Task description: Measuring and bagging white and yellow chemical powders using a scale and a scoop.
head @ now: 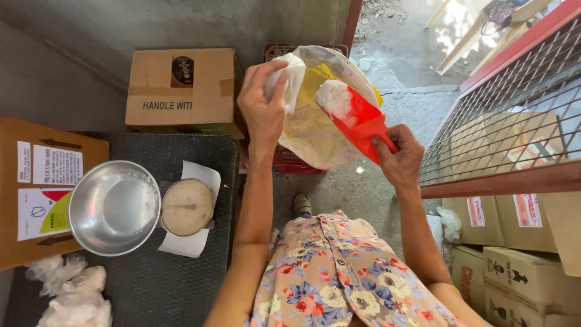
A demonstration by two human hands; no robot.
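Closest to the lens, a floral dress [339, 272] was seen, with both bare arms stretched forward from it. Up ahead the left hand [261, 100] was clenched round the bunched-up rim of a clear plastic bag [315, 121], which was being held up and open above a red crate [290, 158]. So that hand was definitely gripping, not loose. The right hand [399, 158] was wrapped tight round the handle of a red plastic scoop [363, 124], and the scoop's front end was tipped into the mouth of the bag. A heap of white powdery stuff [334, 97] was piled in the scoop, right at the bag opening, and yellow printing could be made out through the plastic.

Over on the left, a dark mat-covered bench [175, 278] was taken up by a small dial scale [186, 207] with a round metal pan [114, 207] sitting next to the dial face, touching it as far as could be told. White paper was tucked under the scale. A few knotted little bags of white stuff [72, 297] were lying at the near-left corner of the bench. Cardboard boxes [181, 85] were stacked behind it and more were seen at the right, under a red-framed wire mesh panel [508, 121]. A shoe tip [301, 203] was spotted on the concrete floor below.
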